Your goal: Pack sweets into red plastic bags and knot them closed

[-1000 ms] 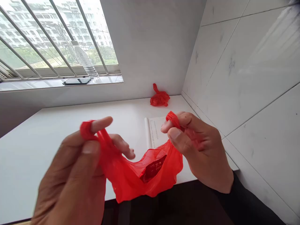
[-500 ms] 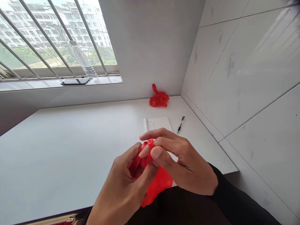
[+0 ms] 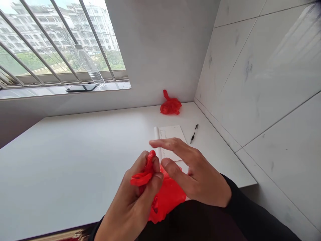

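My left hand is closed round the gathered top of a red plastic bag. A twisted loop of the bag sticks up out of the fist and folds over to the left. The body of the bag hangs below and to the right, over the table's front edge. Just right of the loop is my right hand, its thumb and forefinger apart with nothing seen between them. Its lower fingers are partly hidden.
On the white table lie an open notepad, an uncapped black pen with its cap, and another red plastic bag by the wall. A water bottle and a phone rest on the windowsill.
My right thumb and fingers have let go of the red loop and spread apart. The loop now folds over to the left in my left hand.
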{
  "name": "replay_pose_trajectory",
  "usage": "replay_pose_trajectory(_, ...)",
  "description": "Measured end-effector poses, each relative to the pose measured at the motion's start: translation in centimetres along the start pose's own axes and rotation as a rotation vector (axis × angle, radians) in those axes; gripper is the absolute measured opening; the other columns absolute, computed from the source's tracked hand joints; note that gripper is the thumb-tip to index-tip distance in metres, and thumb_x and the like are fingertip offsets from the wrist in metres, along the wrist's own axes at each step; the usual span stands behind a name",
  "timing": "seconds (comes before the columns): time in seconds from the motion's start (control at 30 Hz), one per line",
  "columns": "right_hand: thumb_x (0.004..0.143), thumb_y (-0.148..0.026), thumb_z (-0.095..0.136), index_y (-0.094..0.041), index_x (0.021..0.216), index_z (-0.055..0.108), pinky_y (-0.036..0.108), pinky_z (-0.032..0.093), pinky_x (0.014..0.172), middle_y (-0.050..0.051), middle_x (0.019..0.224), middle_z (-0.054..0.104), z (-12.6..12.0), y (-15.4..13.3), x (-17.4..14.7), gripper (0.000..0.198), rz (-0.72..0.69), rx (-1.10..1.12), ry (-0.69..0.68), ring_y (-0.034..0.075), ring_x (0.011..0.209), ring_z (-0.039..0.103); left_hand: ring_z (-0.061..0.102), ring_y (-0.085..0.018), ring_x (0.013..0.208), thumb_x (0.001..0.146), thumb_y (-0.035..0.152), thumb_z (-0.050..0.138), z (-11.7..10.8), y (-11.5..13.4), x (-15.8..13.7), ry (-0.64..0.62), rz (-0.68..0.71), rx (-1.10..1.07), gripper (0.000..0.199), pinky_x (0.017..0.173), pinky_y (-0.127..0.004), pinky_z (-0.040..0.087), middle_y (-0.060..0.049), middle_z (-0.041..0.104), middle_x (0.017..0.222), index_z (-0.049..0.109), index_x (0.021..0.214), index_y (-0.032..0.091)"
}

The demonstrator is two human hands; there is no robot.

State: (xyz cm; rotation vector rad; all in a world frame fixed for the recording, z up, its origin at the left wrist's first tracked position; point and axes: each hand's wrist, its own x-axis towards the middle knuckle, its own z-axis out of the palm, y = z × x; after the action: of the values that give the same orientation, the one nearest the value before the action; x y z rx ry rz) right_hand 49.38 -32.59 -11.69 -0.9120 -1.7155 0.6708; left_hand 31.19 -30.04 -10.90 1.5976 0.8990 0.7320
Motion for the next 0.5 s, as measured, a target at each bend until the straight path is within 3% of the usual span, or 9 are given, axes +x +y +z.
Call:
replay_pose_trajectory(0.1,0.100,-0.013,0.058,-0.020,0.124,0.067,0.025,0.051,0.098,-0.001,0.112,0.071,0.1,0.5,0.1,0.027,0.060,0.044,-0.008,0.012,0.108,0.064,0.041,-0.011,0.065,0.096,0.040,0.061,-0.3,0.0,-0.5,-0.023,-0.005,-0.078,0.022,0.058,-0.019,0.042,0.003,0.044,0.076,0.056,0.084,0.023)
replay_pose_trajectory(0.2,0.099,-0.016,0.062,-0.021,0.105,0.069,0.025,0.050,0.090,-0.003,0.097,0.069,0.1,0.7,0.2,0.010,0.119,0.040,0.048,0.010,0.096,0.064,0.040,-0.010,0.060,0.093,0.046,0.066,-0.4,0.1,-0.8,0.024,-0.122,-0.178,0.020,0.054,-0.019,0.038,0.003,0.048,0.072,0.059,0.093,0.026)
replay_pose_trajectory(0.33,0.098,-0.016,0.060,-0.022,0.104,0.067,0.025,0.050,0.090,-0.003,0.099,0.069,0.2,0.5,-0.1,0.011,0.175,0.054,0.099,0.011,0.098,0.064,0.048,-0.012,0.055,0.092,0.057,0.063,-0.5,0.3,-0.4,0.166,-0.330,-0.280,0.042,0.057,-0.020,0.043,0.004,0.056,0.061,0.057,0.125,0.032)
replay_pose_trajectory(0.5,0.081,-0.006,0.061,-0.023,0.093,0.070,0.029,0.050,0.100,0.001,0.117,0.063,1.0,0.3,-1.1,0.023,0.112,0.086,0.004,0.016,0.114,0.062,0.062,-0.014,0.069,0.090,0.050,0.069,-1.8,-0.6,0.2,0.092,-0.281,-0.337,0.028,0.064,-0.021,0.050,0.000,0.068,0.078,0.066,0.104,0.026)
